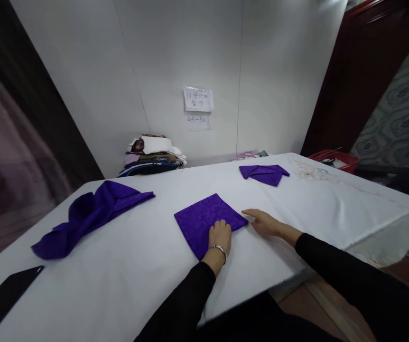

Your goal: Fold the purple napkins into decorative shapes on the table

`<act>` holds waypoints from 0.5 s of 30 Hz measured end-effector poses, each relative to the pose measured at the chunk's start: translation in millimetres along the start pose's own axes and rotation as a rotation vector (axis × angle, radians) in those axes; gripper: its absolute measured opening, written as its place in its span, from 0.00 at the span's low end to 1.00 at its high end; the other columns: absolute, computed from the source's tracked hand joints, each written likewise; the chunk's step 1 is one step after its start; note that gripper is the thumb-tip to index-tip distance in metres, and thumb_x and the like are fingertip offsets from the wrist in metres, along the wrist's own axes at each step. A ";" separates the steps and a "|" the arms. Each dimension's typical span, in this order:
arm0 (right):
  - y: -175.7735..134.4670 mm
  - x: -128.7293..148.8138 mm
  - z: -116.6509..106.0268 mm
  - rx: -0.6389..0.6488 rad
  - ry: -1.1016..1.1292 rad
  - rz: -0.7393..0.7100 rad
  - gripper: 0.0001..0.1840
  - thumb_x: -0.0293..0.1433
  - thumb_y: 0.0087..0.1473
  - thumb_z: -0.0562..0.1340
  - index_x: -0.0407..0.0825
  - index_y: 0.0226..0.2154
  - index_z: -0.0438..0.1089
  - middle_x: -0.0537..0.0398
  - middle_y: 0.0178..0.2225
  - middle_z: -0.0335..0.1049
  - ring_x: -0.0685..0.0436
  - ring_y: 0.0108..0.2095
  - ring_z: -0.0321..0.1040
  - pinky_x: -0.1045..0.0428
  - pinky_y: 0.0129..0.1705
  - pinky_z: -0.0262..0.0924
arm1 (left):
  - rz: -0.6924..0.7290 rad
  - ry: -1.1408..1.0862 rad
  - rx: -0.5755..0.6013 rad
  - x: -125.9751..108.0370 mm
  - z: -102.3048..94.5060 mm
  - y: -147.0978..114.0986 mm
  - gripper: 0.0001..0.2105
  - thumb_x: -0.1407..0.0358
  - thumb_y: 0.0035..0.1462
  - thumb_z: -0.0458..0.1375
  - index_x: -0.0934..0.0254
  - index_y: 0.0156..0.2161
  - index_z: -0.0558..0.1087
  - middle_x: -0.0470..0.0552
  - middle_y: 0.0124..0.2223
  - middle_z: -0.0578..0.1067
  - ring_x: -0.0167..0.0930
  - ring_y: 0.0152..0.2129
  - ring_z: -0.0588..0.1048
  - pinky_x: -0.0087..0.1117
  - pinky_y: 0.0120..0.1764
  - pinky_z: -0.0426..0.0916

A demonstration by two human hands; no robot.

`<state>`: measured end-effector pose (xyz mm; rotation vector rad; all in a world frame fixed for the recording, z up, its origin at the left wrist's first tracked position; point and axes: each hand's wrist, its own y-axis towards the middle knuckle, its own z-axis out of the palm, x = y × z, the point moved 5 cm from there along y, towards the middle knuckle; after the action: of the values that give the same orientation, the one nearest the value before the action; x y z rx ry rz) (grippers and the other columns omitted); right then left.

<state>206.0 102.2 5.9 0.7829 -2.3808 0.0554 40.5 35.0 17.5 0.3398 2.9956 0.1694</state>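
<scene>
A purple patterned napkin [204, 218], folded into a square, lies flat on the white tablecloth in front of me, one corner pointing away. My left hand [220, 236], with a silver bangle at the wrist, rests on its near right part, palm down and fingers laid on the cloth. At the napkin's right corner is my right hand [263, 223], its fingers stretched out to the left; whether it touches the corner I cannot tell. The left hand covers part of the near edge.
A crumpled purple cloth [90, 213] lies at left, a folded purple napkin [264, 174] at back right. A black flat object [7, 297] sits at the near left edge. Stacked clothes [153, 154] stand against the wall, below paper signs [198, 99]. A red basket [348, 161] is beyond the table.
</scene>
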 end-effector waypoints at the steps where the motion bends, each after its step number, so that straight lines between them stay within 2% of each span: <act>1: -2.0 4.0 1.2 0.003 -0.049 -0.066 0.35 0.21 0.41 0.53 0.51 0.55 0.57 0.51 0.55 0.57 0.42 0.53 0.55 0.44 0.53 0.53 | -0.006 -0.007 -0.007 2.2 0.1 0.6 0.14 0.76 0.55 0.41 0.65 0.38 0.68 0.56 0.41 0.67 0.37 0.41 0.64 0.40 0.40 0.61; 4: -4.8 15.2 5.1 -0.021 -0.108 -0.204 0.37 0.20 0.41 0.52 0.50 0.57 0.54 0.50 0.56 0.55 0.42 0.56 0.51 0.43 0.56 0.48 | -0.019 -0.037 -0.023 10.3 -0.1 0.9 0.13 0.76 0.53 0.44 0.64 0.37 0.69 0.54 0.39 0.68 0.36 0.40 0.65 0.37 0.40 0.61; 9: 3.5 26.5 9.1 -0.099 -0.047 -0.257 0.33 0.19 0.41 0.51 0.50 0.52 0.59 0.49 0.52 0.61 0.42 0.51 0.58 0.42 0.53 0.52 | -0.016 -0.120 -0.030 22.0 -2.1 -0.5 0.14 0.77 0.52 0.46 0.62 0.37 0.70 0.51 0.38 0.70 0.32 0.39 0.66 0.33 0.40 0.61; 12: 6.3 33.8 9.2 -0.104 -0.039 -0.314 0.24 0.21 0.43 0.54 0.50 0.45 0.65 0.49 0.49 0.64 0.41 0.52 0.57 0.42 0.53 0.52 | 0.009 -0.196 -0.018 28.1 -5.9 -4.5 0.15 0.77 0.50 0.48 0.61 0.39 0.70 0.49 0.40 0.71 0.30 0.40 0.67 0.30 0.42 0.61; 15: -1.4 44.2 9.0 -0.050 -0.034 -0.399 0.13 0.25 0.48 0.55 0.50 0.37 0.68 0.50 0.47 0.66 0.41 0.53 0.56 0.43 0.53 0.52 | 0.045 -0.265 0.002 35.6 -10.5 -16.3 0.16 0.77 0.46 0.50 0.60 0.39 0.70 0.47 0.40 0.71 0.28 0.40 0.68 0.27 0.43 0.61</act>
<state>174.1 75.9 23.9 1.2252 -2.2039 -0.1818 1.2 26.4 21.9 0.3961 2.7289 0.1154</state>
